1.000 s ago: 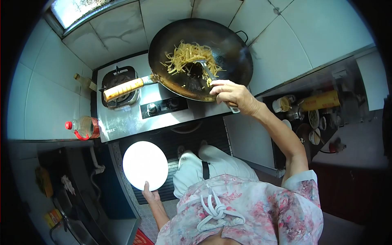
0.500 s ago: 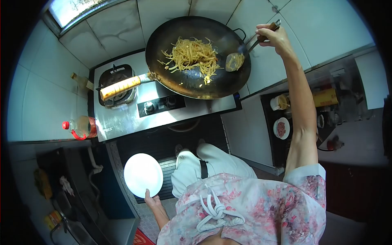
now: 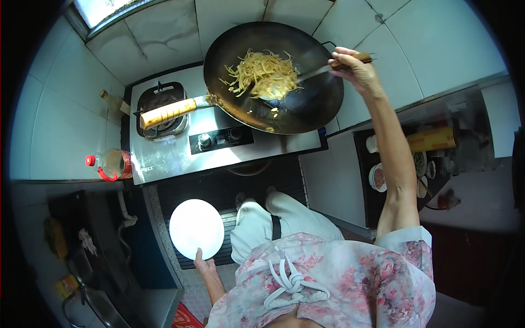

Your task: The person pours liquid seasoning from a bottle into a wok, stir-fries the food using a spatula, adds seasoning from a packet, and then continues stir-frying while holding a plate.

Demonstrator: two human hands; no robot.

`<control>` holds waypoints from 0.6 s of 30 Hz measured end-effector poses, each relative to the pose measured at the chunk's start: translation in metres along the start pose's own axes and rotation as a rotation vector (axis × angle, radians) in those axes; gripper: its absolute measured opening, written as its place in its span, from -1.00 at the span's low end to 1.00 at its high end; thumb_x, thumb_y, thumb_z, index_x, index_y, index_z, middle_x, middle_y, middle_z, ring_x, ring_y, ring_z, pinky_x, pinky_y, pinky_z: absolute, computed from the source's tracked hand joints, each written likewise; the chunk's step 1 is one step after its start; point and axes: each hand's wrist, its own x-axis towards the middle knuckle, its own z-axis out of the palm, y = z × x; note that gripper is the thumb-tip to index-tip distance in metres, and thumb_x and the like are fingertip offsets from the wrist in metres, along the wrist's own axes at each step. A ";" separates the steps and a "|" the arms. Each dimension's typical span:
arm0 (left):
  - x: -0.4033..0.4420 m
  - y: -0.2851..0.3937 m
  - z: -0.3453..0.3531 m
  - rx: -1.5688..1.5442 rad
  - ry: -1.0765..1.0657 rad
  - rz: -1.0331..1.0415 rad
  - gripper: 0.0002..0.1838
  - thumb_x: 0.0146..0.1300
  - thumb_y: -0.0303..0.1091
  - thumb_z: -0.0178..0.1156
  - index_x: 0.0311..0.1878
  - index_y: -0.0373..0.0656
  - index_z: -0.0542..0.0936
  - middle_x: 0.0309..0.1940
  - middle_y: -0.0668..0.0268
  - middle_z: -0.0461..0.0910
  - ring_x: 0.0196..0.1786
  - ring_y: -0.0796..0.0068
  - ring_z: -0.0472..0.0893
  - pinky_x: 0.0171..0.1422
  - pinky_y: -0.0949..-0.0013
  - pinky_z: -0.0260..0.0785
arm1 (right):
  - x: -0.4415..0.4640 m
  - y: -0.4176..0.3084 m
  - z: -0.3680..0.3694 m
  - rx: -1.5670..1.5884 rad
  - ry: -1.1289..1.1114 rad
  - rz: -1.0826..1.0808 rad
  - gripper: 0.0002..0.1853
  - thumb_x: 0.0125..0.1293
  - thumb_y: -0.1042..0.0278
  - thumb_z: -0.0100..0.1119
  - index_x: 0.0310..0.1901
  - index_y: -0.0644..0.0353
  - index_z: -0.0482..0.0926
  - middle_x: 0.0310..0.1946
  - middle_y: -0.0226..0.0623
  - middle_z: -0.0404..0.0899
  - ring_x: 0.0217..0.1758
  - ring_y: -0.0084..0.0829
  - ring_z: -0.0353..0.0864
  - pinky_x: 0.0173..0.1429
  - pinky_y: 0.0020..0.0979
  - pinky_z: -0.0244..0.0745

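A dark wok (image 3: pixel 311 112) with a wooden side handle sits on the stove, yellowish shredded food (image 3: pixel 262 71) heaped at its middle. My right hand (image 3: pixel 354 68) is closed round the wooden handle of a spatula (image 3: pixel 317 72) at the wok's right rim. The spatula's blade is mostly hidden under the lower right of the heap. Low on the left, my left hand (image 3: pixel 203 263) grips the near edge of a round white plate (image 3: pixel 197 229), thumb on top. Nothing lies on the plate.
The steel stove (image 3: pixel 164 158) has a second burner (image 3: pixel 161 106) at left. Bottles, one with a red cap (image 3: pixel 114 165), stand beside it. On the right, a dark shelf holds a bowl of pinkish food (image 3: pixel 377 177), other dishes and a yellow box (image 3: pixel 432 139).
From the wok's near side, my right hand has gone up and right to its right rim. The spatula swung right, then back left under the food. My left hand still holds the plate.
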 end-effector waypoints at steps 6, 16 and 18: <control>-0.008 0.001 -0.005 -0.046 0.024 -0.011 -0.36 0.10 -0.48 0.26 0.27 -0.42 0.32 0.09 0.05 0.51 0.10 0.10 0.57 0.15 0.07 0.50 | -0.002 -0.045 -0.038 -0.253 0.005 0.178 -0.67 0.20 0.28 0.34 -0.06 0.27 0.60 -0.27 -0.32 0.66 -0.19 -0.39 0.70 -0.19 -0.33 0.74; 0.001 0.017 0.030 -0.018 -0.079 0.002 -0.38 0.10 -0.46 0.28 0.26 -0.38 0.35 0.10 0.09 0.53 0.13 0.13 0.56 0.20 0.08 0.47 | -0.003 0.107 0.055 0.603 0.310 0.222 -0.74 0.21 0.55 0.29 -0.06 0.26 0.53 -0.26 -0.18 0.63 -0.19 -0.22 0.67 0.05 0.04 0.64; -0.005 0.027 0.044 0.002 -0.105 0.024 -0.37 0.11 -0.45 0.28 0.27 -0.39 0.34 0.10 0.09 0.52 0.14 0.12 0.56 0.21 0.09 0.46 | 0.003 0.103 0.072 0.600 0.331 0.074 -0.73 0.23 0.54 0.26 -0.02 0.26 0.53 -0.28 -0.19 0.63 -0.22 -0.25 0.68 -0.03 -0.02 0.69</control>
